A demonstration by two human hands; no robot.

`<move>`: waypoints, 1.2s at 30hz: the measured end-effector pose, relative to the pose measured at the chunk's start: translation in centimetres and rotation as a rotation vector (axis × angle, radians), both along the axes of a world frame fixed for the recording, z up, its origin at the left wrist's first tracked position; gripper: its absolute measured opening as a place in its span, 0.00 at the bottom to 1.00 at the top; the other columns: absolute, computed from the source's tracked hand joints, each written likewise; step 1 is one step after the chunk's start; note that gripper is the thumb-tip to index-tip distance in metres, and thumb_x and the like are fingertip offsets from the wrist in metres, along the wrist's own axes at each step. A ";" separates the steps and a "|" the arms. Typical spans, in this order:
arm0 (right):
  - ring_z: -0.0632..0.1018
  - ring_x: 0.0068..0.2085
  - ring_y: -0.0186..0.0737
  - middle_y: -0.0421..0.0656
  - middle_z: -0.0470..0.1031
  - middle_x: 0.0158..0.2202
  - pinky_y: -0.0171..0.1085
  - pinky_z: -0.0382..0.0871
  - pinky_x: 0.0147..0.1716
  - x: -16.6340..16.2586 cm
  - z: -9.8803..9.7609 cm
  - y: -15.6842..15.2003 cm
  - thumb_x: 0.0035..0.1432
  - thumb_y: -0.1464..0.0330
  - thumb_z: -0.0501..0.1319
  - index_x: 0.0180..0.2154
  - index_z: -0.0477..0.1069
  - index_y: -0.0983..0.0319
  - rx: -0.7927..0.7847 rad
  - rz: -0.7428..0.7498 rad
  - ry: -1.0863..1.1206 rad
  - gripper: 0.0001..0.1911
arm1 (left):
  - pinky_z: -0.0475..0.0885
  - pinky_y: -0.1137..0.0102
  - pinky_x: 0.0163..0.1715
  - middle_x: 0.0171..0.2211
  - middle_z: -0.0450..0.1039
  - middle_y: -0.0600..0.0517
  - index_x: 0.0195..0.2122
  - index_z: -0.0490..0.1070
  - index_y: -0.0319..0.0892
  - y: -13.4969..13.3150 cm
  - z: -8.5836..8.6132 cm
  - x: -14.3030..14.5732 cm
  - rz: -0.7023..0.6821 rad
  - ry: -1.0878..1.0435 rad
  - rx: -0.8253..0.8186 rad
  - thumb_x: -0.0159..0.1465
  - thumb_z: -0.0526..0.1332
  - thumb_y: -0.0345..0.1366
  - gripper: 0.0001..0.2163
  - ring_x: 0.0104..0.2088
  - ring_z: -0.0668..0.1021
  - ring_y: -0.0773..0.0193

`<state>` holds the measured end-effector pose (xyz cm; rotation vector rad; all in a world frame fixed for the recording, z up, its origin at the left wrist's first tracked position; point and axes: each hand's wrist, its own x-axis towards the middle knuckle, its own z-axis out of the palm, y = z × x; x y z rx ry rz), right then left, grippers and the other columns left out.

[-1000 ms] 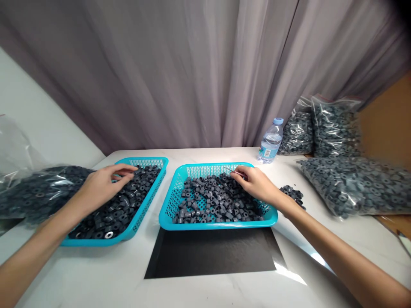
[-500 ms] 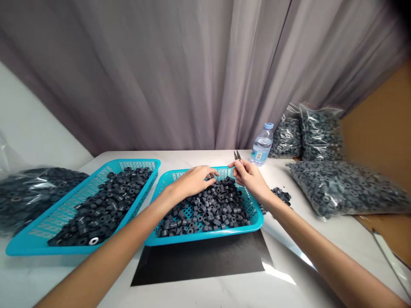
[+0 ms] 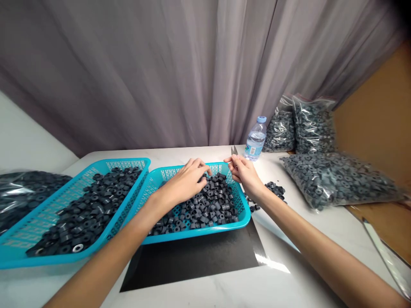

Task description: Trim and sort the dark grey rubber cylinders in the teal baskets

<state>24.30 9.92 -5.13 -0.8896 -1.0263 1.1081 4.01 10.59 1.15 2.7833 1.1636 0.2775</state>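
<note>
My left hand [image 3: 189, 179] hovers over the right-hand turquoise basket [image 3: 205, 233], fingers curved and spaced from the thumb, with nothing visible between them. Below it lies a heap of small dark grey ring-shaped plastic parts [image 3: 215, 201]; some touch the fingertips or are hidden behind them. At the basket's back right corner, my right hand [image 3: 242, 171] is closed around a pair of small snips [image 3: 234, 150]. Their two pointed blades stick up and stand slightly apart. The handles are hidden in the palm.
A second turquoise basket [image 3: 58, 259] of similar parts stands left, beside a clear bag [image 3: 28, 192]. Loose pieces [image 3: 275, 188] lie right of my basket. Behind are a water bottle [image 3: 256, 139] and several filled bags [image 3: 337, 179]. A black mat [image 3: 192, 265] lies under the basket.
The view has shifted, so most things sit further left. My left hand has lifted slightly and its fingers have spread more. My right hand still holds the snips.
</note>
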 end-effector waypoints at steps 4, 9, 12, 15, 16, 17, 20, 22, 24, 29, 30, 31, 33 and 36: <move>0.52 0.18 0.26 0.34 0.61 0.25 0.31 0.47 0.15 0.7 -0.7 0.3 0.63 0.50 0.57 0.40 0.71 0.61 0.047 -0.133 -0.051 0.20 | 0.66 0.58 0.54 0.47 0.71 0.49 0.47 0.73 0.45 -1.4 0.2 0.5 -0.021 -0.051 -0.143 0.70 0.53 0.36 0.10 0.52 0.72 0.53; 0.63 0.22 0.32 0.38 0.69 0.28 0.34 0.60 0.21 1.0 -2.0 0.2 0.64 0.52 0.59 0.42 0.72 0.60 0.042 -0.284 -0.228 0.18 | 0.68 0.65 0.41 0.38 0.74 0.51 0.38 0.74 0.43 -1.8 0.3 0.2 -0.041 -0.100 -0.370 0.68 0.57 0.41 0.09 0.40 0.76 0.59; 0.76 0.36 0.43 0.45 0.78 0.37 0.41 0.69 0.38 1.0 -2.0 -0.2 0.66 0.51 0.57 0.43 0.76 0.60 0.092 -0.315 -0.444 0.21 | 0.67 0.67 0.36 0.33 0.74 0.52 0.36 0.74 0.43 -1.8 -0.2 0.1 -0.032 -0.078 -0.487 0.65 0.63 0.45 0.11 0.35 0.75 0.60; 0.77 0.51 0.49 0.48 0.79 0.52 0.46 0.68 0.50 1.1 -1.2 -0.6 0.70 0.51 0.49 0.53 0.76 0.59 0.154 -0.292 -0.679 0.26 | 0.66 0.67 0.37 0.34 0.73 0.52 0.33 0.74 0.43 -1.9 -0.6 0.2 -0.048 -0.040 -0.447 0.62 0.66 0.47 0.12 0.38 0.74 0.59; 0.77 0.50 0.49 0.48 0.79 0.53 0.46 0.68 0.50 1.2 -0.8 -0.8 0.70 0.52 0.49 0.55 0.76 0.59 0.165 -0.275 -0.724 0.26 | 0.66 0.66 0.39 0.35 0.73 0.52 0.32 0.74 0.44 -2.0 -0.7 0.2 -0.068 -0.031 -0.420 0.63 0.65 0.47 0.12 0.39 0.73 0.59; 0.78 0.47 0.49 0.48 0.80 0.51 0.45 0.69 0.48 1.3 -0.5 -0.9 0.70 0.52 0.50 0.55 0.76 0.58 0.175 -0.256 -0.767 0.26 | 0.66 0.65 0.41 0.36 0.73 0.52 0.31 0.74 0.44 -2.1 -0.7 0.2 -0.091 -0.023 -0.396 0.64 0.65 0.46 0.11 0.41 0.73 0.58; 0.78 0.36 0.44 0.46 0.82 0.45 0.43 0.69 0.39 1.6 0.4 -1.3 0.69 0.53 0.54 0.54 0.78 0.56 0.235 -0.203 -0.867 0.23 | 0.66 0.63 0.46 0.38 0.72 0.53 0.34 0.72 0.44 -2.2 -0.6 0.1 -0.091 -0.034 -0.341 0.66 0.63 0.44 0.09 0.44 0.72 0.57; 0.77 0.36 0.43 0.46 0.81 0.44 0.42 0.68 0.39 1.5 0.6 -1.4 0.69 0.54 0.55 0.54 0.78 0.55 0.285 -0.184 -0.877 0.21 | 0.67 0.63 0.46 0.41 0.71 0.52 0.40 0.71 0.45 -2.2 -0.7 0.1 -0.051 -0.073 -0.294 0.67 0.62 0.43 0.08 0.45 0.72 0.57; 0.77 0.38 0.44 0.46 0.81 0.45 0.43 0.68 0.41 1.3 0.5 -1.4 0.69 0.55 0.54 0.53 0.78 0.55 0.309 -0.183 -0.877 0.20 | 0.68 0.62 0.47 0.45 0.71 0.51 0.44 0.71 0.46 -2.2 -1.0 0.1 -0.037 -0.087 -0.225 0.68 0.60 0.40 0.07 0.49 0.72 0.55; 0.78 0.40 0.46 0.47 0.80 0.44 0.43 0.69 0.42 1.0 -0.2 -1.3 0.70 0.54 0.54 0.52 0.78 0.54 0.283 -0.197 -0.937 0.19 | 0.69 0.58 0.49 0.47 0.72 0.49 0.47 0.73 0.46 -2.1 -2.3 0.6 -0.065 0.022 -0.090 0.69 0.60 0.39 0.08 0.52 0.72 0.51; 0.78 0.40 0.46 0.47 0.80 0.44 0.43 0.69 0.42 1.0 -0.3 -1.2 0.70 0.54 0.54 0.51 0.78 0.54 0.283 -0.199 -0.940 0.20 | 0.69 0.58 0.48 0.47 0.72 0.49 0.47 0.73 0.46 -2.1 -2.4 0.7 -0.064 0.026 -0.075 0.69 0.60 0.38 0.07 0.52 0.73 0.51; 0.78 0.40 0.46 0.47 0.80 0.44 0.43 0.69 0.42 1.0 -0.3 -1.2 0.70 0.54 0.54 0.51 0.78 0.54 0.284 -0.200 -0.943 0.19 | 0.69 0.58 0.48 0.47 0.72 0.49 0.46 0.73 0.45 -2.1 -2.4 0.8 -0.064 0.025 -0.063 0.69 0.60 0.38 0.07 0.51 0.73 0.51; 0.78 0.40 0.46 0.47 0.80 0.44 0.43 0.68 0.42 1.0 -0.3 -1.2 0.70 0.55 0.54 0.51 0.78 0.54 0.283 -0.195 -0.944 0.19 | 0.70 0.58 0.48 0.46 0.73 0.50 0.45 0.73 0.45 -2.2 -2.4 0.8 -0.064 0.017 -0.053 0.70 0.60 0.38 0.07 0.51 0.74 0.52; 0.78 0.41 0.46 0.47 0.80 0.44 0.43 0.68 0.43 1.0 -0.3 -1.2 0.69 0.55 0.55 0.51 0.78 0.55 0.277 -0.187 -0.939 0.18 | 0.70 0.59 0.48 0.45 0.74 0.50 0.43 0.74 0.45 -2.2 -2.1 0.7 -0.058 -0.019 -0.055 0.69 0.60 0.38 0.06 0.50 0.74 0.52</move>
